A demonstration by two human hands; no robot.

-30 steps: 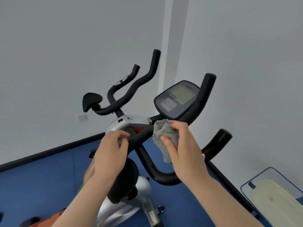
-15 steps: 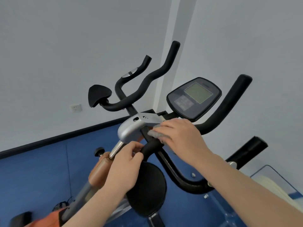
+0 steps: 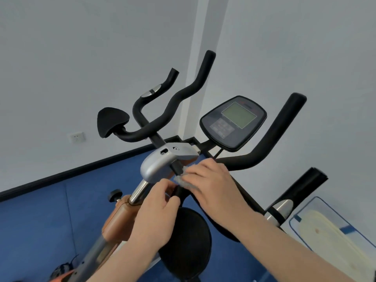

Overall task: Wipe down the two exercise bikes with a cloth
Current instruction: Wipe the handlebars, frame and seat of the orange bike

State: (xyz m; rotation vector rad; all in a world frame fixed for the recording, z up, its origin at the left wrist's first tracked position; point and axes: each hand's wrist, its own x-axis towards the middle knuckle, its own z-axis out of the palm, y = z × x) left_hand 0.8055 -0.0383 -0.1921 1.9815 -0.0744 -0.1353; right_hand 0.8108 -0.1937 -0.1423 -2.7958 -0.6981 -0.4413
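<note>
Head view: right hand (image 3: 211,186) flat on grey cloth (image 3: 184,181) atop handlebar (image 3: 270,137), left hand (image 3: 158,210) gripping bar.

Both hands crowd the black padded handlebar stem (image 3: 179,192) just below the silver-grey metal clamp housing (image 3: 160,165). Above the right hand (image 3: 211,186), the dark oval console with its green-grey screen (image 3: 234,123) blocks the way upward. The raised black foam handlebar horn (image 3: 280,129) bounds the right side. Open air lies left of the clamp, above the blue floor (image 3: 40,224)
</note>
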